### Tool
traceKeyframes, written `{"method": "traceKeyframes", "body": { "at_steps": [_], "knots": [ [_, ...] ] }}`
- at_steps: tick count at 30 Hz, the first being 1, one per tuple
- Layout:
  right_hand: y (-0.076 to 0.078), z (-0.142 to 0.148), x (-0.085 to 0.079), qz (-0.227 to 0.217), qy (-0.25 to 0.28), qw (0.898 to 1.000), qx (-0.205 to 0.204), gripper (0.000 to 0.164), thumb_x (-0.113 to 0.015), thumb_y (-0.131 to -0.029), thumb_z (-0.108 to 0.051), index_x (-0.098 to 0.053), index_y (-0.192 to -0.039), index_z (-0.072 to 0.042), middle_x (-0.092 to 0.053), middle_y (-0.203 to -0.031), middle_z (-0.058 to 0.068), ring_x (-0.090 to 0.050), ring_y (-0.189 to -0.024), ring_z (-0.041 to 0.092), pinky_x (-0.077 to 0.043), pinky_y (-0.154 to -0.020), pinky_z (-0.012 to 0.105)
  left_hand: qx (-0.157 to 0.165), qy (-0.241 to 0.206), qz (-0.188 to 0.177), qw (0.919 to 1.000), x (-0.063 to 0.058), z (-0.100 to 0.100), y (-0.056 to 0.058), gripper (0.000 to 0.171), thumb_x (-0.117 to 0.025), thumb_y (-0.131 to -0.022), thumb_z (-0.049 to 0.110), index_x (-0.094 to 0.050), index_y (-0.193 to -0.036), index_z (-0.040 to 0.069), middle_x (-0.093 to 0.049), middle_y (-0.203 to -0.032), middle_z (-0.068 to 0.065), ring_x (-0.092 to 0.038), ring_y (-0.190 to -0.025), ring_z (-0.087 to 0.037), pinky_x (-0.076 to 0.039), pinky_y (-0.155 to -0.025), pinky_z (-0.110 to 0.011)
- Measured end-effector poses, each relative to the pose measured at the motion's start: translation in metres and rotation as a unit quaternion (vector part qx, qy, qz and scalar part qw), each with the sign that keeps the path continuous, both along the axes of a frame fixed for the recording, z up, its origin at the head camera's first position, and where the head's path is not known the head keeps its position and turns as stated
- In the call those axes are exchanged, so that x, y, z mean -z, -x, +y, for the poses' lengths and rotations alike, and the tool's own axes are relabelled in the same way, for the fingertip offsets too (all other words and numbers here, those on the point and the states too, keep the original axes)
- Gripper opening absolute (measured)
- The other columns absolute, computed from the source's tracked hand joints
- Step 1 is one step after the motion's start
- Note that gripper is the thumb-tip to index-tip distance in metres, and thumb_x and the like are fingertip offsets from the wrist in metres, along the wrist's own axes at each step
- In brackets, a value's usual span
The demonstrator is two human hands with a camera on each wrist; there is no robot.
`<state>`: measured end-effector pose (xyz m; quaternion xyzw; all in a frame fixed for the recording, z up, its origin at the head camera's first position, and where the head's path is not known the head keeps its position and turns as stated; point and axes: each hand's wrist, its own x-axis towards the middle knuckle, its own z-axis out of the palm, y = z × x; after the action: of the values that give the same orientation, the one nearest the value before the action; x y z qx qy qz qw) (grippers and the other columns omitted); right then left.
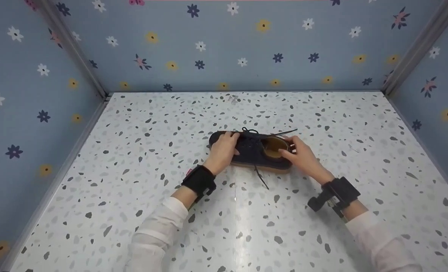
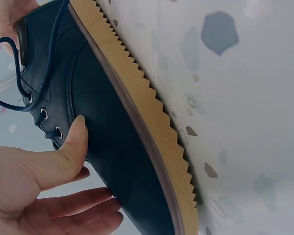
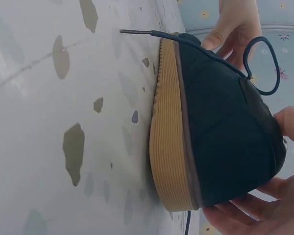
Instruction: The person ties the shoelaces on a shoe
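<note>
A dark navy lace-up shoe with a tan ridged sole lies sole down on the speckled tabletop, toe to the left. My left hand grips the toe end from above, its thumb pressed on the upper near the eyelets. At the heel, my right hand holds the collar, with the thumb at the opening and the fingers behind the heel. The tan insole shows inside. One loose lace trails toward me; another lace end points right on the far side.
The white tabletop has grey flecks. Blue flowered panels stand at the back, the left and the right. Black straps with cameras sit on the left wrist and the right wrist.
</note>
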<state>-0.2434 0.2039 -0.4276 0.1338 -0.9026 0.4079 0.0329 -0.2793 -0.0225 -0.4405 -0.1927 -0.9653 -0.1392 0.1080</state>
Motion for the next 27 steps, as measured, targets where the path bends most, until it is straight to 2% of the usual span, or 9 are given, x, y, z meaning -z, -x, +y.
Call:
{"method": "traceKeyframes", "body": {
  "at_steps": [5, 9, 13, 17, 20, 27],
  "knots": [
    [-0.004, -0.002, 0.000, -0.018, 0.004, 1.000, 0.010, 0.037, -0.045, -0.068, -0.036, -0.034, -0.090, -0.009, -0.044, -0.085, 0.004, -0.042, -0.077, 0.015, -0.035, -0.060, 0.030, 0.001, -0.012, 0.010, 0.9999, -0.006, -0.003, -0.007, 0.033, -0.052, -0.063, 0.007, -0.045, -0.095, 0.008, -0.039, -0.089, -0.008, -0.037, -0.080, -0.020, -0.034, -0.061, -0.028],
    [-0.010, -0.003, -0.002, -0.014, 0.009, 1.000, 0.012, 0.032, -0.044, -0.068, -0.038, -0.037, -0.083, -0.011, -0.046, -0.078, 0.001, -0.044, -0.070, 0.012, -0.036, -0.055, 0.027, -0.018, 0.001, 0.009, 0.9998, -0.006, -0.005, -0.008, 0.026, -0.054, -0.062, 0.009, -0.047, -0.087, 0.007, -0.040, -0.086, -0.009, -0.038, -0.079, -0.022, -0.035, -0.058, -0.030],
    [-0.016, -0.009, -0.002, -0.012, 0.017, 1.000, -0.014, 0.031, -0.044, -0.069, -0.035, -0.041, -0.086, -0.010, -0.048, -0.076, 0.001, -0.046, -0.064, 0.010, -0.037, -0.051, 0.024, -0.033, 0.002, 0.006, 0.9994, -0.009, -0.007, -0.011, 0.023, -0.055, -0.063, 0.008, -0.046, -0.084, 0.007, -0.040, -0.080, -0.007, -0.039, -0.073, -0.021, -0.036, -0.052, -0.028],
    [-0.020, -0.015, -0.001, -0.013, 0.015, 0.999, -0.032, 0.035, -0.045, -0.070, -0.031, -0.042, -0.096, -0.009, -0.048, -0.077, 0.002, -0.047, -0.062, 0.010, -0.038, -0.048, 0.022, -0.024, 0.000, 0.002, 0.9997, -0.009, -0.009, -0.012, 0.025, -0.052, -0.065, 0.007, -0.045, -0.088, 0.007, -0.040, -0.082, -0.008, -0.040, -0.071, -0.020, -0.036, -0.052, -0.029],
    [-0.021, -0.018, -0.001, -0.023, 0.021, 0.999, -0.029, 0.034, -0.047, -0.069, -0.030, -0.044, -0.096, -0.009, -0.048, -0.077, 0.001, -0.047, -0.060, 0.009, -0.038, -0.048, 0.021, -0.016, -0.004, 0.004, 0.9999, -0.008, -0.011, -0.012, 0.026, -0.050, -0.067, 0.009, -0.044, -0.092, 0.006, -0.040, -0.085, -0.009, -0.041, -0.073, -0.020, -0.036, -0.055, -0.029],
    [-0.021, -0.022, 0.000, -0.074, 0.071, 0.995, -0.013, 0.029, -0.046, -0.067, -0.035, -0.049, -0.078, -0.008, -0.049, -0.070, 0.003, -0.048, -0.057, 0.011, -0.039, -0.048, 0.025, 0.003, -0.021, 0.022, 0.9995, -0.008, -0.011, -0.014, 0.022, -0.046, -0.069, 0.005, -0.043, -0.091, 0.002, -0.043, -0.079, -0.012, -0.044, -0.069, -0.021, -0.036, -0.056, -0.029]
  ]
}}
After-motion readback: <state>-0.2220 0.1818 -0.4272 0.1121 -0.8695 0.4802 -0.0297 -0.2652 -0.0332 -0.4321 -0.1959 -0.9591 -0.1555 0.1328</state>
